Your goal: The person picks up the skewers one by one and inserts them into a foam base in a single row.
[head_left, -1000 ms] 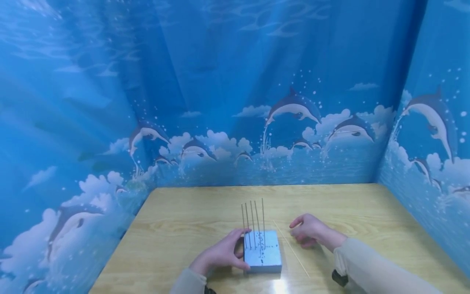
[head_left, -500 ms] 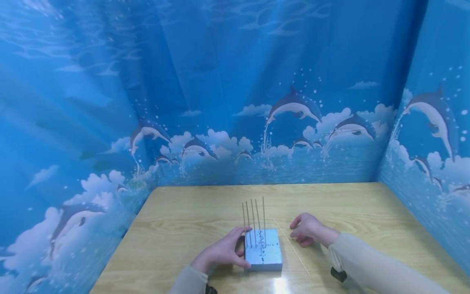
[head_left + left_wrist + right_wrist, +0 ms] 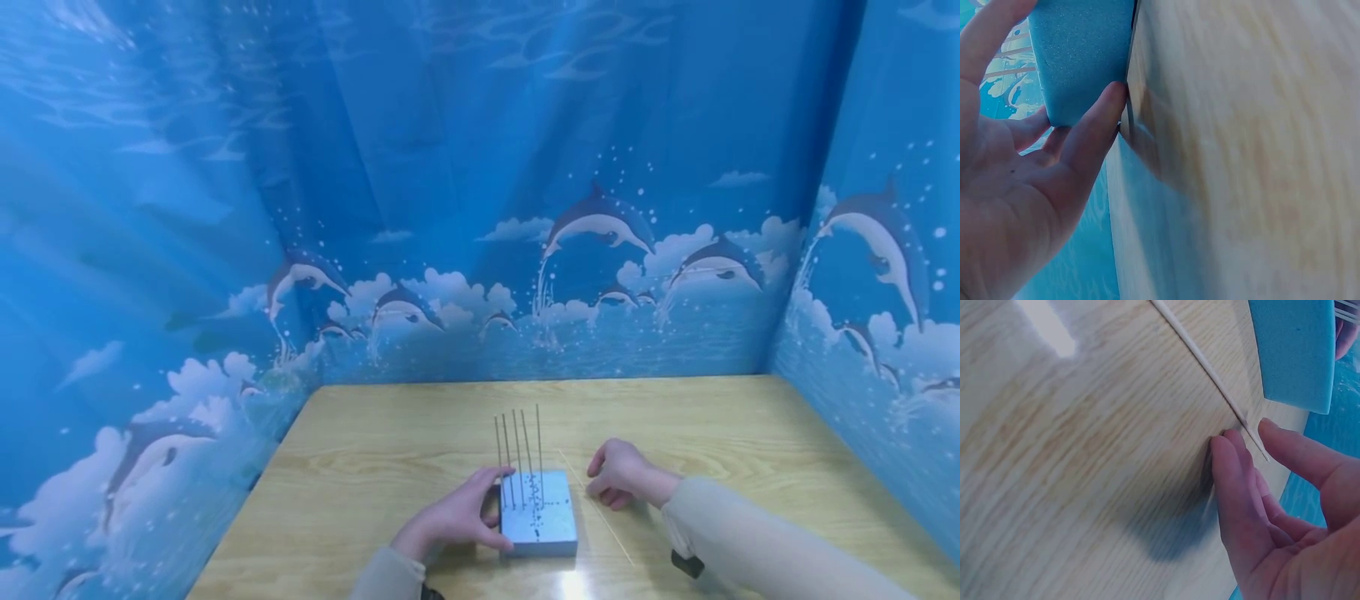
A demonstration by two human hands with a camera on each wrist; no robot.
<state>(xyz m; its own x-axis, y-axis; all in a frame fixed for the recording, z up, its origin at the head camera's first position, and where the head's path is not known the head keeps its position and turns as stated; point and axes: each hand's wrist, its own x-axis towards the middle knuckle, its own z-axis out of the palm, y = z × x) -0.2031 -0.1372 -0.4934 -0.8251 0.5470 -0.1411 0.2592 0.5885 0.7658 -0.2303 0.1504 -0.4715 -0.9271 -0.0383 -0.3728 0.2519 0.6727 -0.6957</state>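
Note:
A light blue foam block, its top dotted with dark holes, lies on the wooden table. Several thin dark sticks stand in it. My left hand grips the block's left side, thumb at the near corner and fingers toward the far one; the left wrist view shows the fingers around the foam. Right of the block, one thin pale stick lies flat and slanted. Over its far part hovers my right hand. In the right wrist view, thumb and fingertips stand apart on either side of the stick's pointed end.
The wooden table reaches back to a blue curtain printed with dolphins, which also closes off both sides. A bright glare patch shows on the table in front of the block.
My right hand has moved slightly left, closer to the lying stick. The left hand, the block and the standing sticks stay in place.

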